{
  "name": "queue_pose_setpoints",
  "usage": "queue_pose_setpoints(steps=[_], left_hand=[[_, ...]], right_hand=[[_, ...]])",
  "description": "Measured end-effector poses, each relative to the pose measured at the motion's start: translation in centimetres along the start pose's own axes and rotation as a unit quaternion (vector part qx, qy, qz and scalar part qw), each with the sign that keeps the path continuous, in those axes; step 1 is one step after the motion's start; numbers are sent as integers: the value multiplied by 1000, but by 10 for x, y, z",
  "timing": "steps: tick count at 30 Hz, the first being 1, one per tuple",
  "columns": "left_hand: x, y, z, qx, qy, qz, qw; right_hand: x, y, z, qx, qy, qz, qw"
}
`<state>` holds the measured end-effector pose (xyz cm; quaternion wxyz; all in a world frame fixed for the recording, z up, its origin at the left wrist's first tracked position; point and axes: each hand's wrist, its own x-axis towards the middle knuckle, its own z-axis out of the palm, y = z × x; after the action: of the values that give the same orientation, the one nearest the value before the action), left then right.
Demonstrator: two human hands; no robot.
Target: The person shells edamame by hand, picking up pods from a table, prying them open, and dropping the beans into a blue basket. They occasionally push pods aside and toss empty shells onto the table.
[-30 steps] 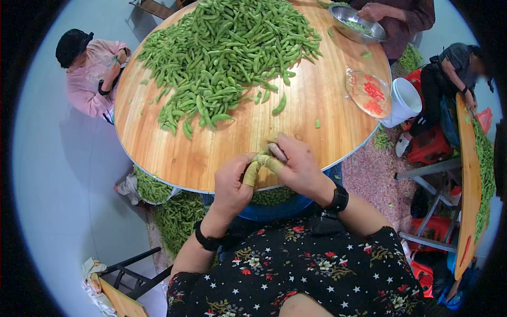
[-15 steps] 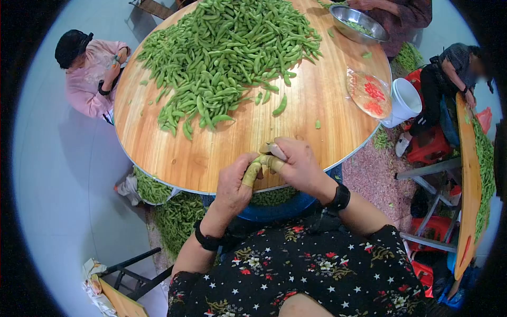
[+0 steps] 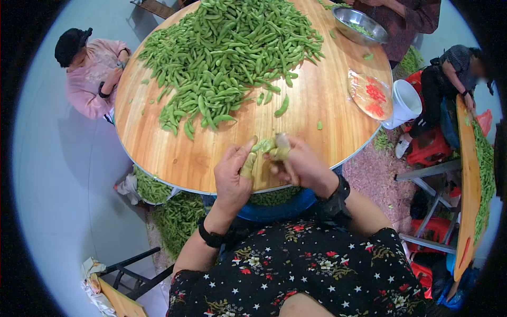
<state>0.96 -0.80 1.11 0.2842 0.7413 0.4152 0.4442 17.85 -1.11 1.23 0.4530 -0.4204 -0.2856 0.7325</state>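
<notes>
Over the near edge of the round wooden table (image 3: 174, 158), both my hands meet around a small green edamame pod (image 3: 264, 145). My left hand (image 3: 234, 171) pinches the pod's left end between thumb and forefinger. My right hand (image 3: 302, 165) closes on its right end; some of its fingers are smeared by motion. Yellowish-green covers wrap fingers on both hands. Beyond them lies a big heap of edamame pods (image 3: 227, 58), with a few loose ones along its near side. Below the table edge, a blue basin (image 3: 280, 211) of shelled green beans shows partly beneath my hands.
A metal bowl (image 3: 359, 25), a plastic-wrapped round item (image 3: 369, 95) and a white bucket (image 3: 405, 103) are at the right. People sit left, at the far right and across the table. A sack of pods (image 3: 153, 187) and piled husks (image 3: 182, 222) lie lower left.
My hands have drawn slightly apart and the pod shows more between them. My right hand's fingers have moved and blurred. At left, the person in pink has lowered their hands slightly.
</notes>
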Motion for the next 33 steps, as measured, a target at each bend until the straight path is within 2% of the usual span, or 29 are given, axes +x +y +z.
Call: queue_pose_setpoints(steps=[2, 3, 4, 5, 11, 18, 21, 22, 23, 26, 27, 29, 30, 31, 32, 33], left_hand=[[-1, -5, 6, 23, 18, 20, 999], [-1, -8, 8, 22, 19, 20, 999], [-2, -11, 11, 52, 29, 55, 997], [-3, -13, 12, 81, 39, 90, 992], [-5, -10, 7, 179, 28, 133, 974], [-6, -7, 8, 166, 9, 133, 977], [-8, -6, 11, 115, 16, 84, 990], [-8, -5, 12, -4, 19, -23, 1000], [-7, -5, 12, -122, 22, -130, 984], [1, -6, 6, -132, 17, -150, 980], [2, -7, 4, -131, 18, -149, 980], [5, -8, 1, -15, 28, -110, 993], [5, -11, 1, -15, 29, -109, 993], [5, -14, 3, 14, 45, -67, 997], [4, -16, 4, 43, 60, -25, 997], [2, -14, 5, 43, 59, -26, 997]], right_hand=[[-4, 0, 3, -54, -19, 20, 998], [-2, 7, 2, -9, -46, -16, 999], [0, 10, 2, 37, -73, -52, 995], [2, 12, 2, 37, -73, -52, 995], [4, 8, 6, 32, -58, -47, 997], [9, 8, 3, -18, -45, -35, 998], [8, 8, 9, -74, -13, -56, 996], [8, 7, 12, -114, 11, -76, 990], [10, 9, 11, -114, 10, -75, 991], [15, 16, 9, -149, 19, -97, 984], [14, 15, 7, -193, 37, -127, 972], [9, 13, 6, -235, 55, -160, 957], [3, 11, 8, -291, 105, -266, 913], [0, 8, 9, -342, 154, -366, 852], [0, 6, 11, -342, 154, -365, 852], [1, 4, 12, -362, 128, -398, 833]])
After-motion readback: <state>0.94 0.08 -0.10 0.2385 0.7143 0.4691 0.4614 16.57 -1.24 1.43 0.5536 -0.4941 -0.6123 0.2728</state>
